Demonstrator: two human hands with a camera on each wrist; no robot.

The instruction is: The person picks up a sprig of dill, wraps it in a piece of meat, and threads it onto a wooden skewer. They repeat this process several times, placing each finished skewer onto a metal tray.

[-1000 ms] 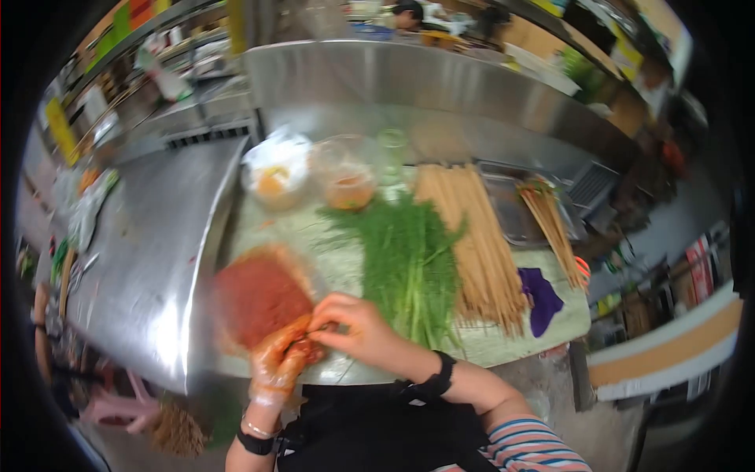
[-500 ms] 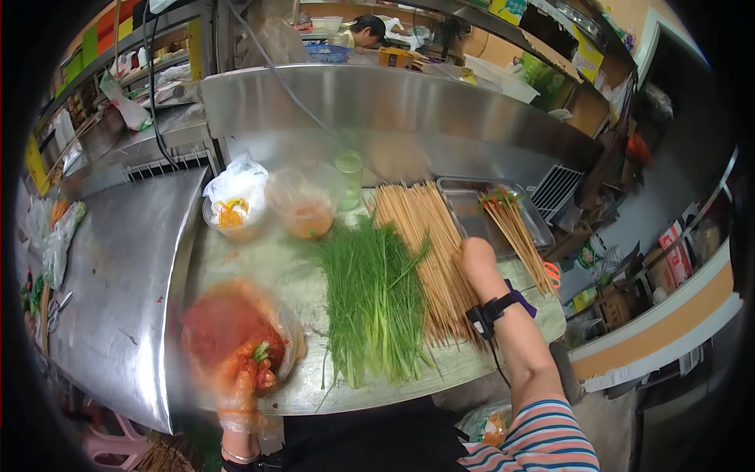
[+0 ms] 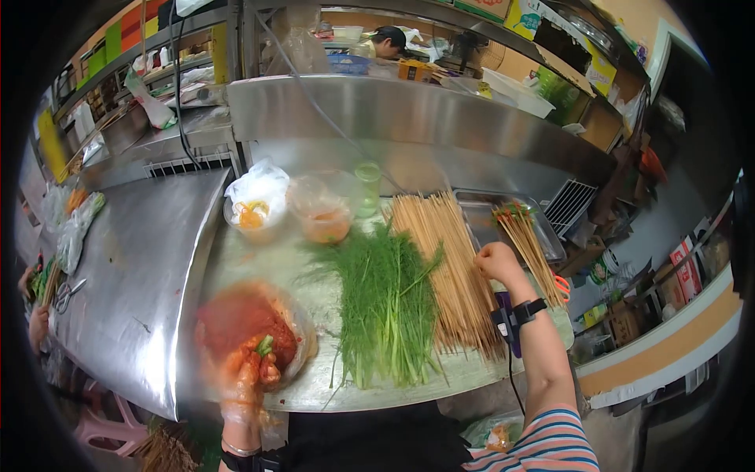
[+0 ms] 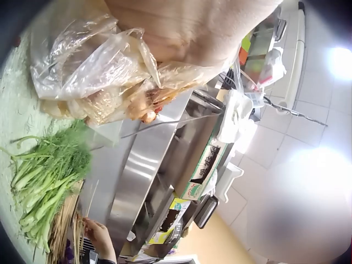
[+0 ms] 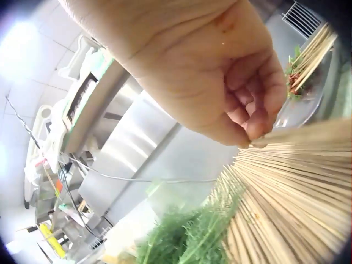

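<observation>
My left hand (image 3: 245,381), in a clear plastic glove smeared with red sauce, is at the near side of a plastic-lined bowl (image 3: 305,315) of red-sauced meat (image 3: 271,322). Its fingers curl round a red-coated piece with a green herb sprig (image 3: 266,344) sticking out. In the left wrist view the glove's loose plastic (image 4: 93,66) hides that grip. My bare right hand (image 3: 499,263) is over the bamboo skewers (image 3: 448,275). The right wrist view shows its thumb and fingertip pinching the end of a skewer (image 5: 302,133) just above the pile.
A bunch of dill (image 3: 385,307) lies between bowl and skewers. Behind stand a bagged tub (image 3: 255,208), a clear tub (image 3: 322,224) and a green jar (image 3: 366,189). Filled skewers (image 3: 527,244) rest across a metal tray (image 3: 480,208); orange-handled scissors (image 3: 563,287) lie beside it.
My right hand has gone from the left hand across to the skewers, and now draws back slightly with one pinched. My left hand stays by the bowl with the green sprig.
</observation>
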